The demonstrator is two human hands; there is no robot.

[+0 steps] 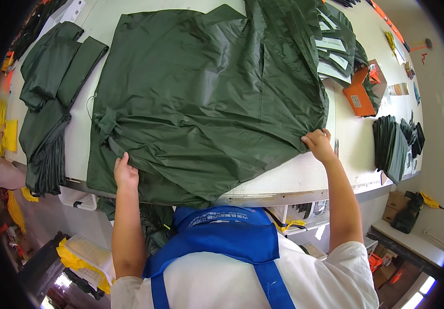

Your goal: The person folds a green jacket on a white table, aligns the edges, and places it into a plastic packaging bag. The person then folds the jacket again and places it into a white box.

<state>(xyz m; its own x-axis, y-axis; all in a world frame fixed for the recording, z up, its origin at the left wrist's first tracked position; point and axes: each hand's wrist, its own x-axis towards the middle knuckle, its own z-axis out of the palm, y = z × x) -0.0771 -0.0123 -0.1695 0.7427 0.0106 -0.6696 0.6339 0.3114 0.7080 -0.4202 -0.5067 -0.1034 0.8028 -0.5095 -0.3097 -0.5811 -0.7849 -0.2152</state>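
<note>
A large dark green waterproof garment, shiny and creased, lies spread over the white table in front of me. Folds run across its lower part, and its near edge droops over the table's edge at the left. My left hand is closed on the cloth near the lower left, its thumb on top and the other fingers mostly hidden. At the garment's right edge, my right hand pinches the fabric between thumb and fingers. Between the two hands the cloth is pulled into slanting wrinkles.
Folded dark green garments are piled at the left. On the right are packed green bundles with white labels, an orange box and another folded green stack. The metal-trimmed table edge runs close to my blue apron.
</note>
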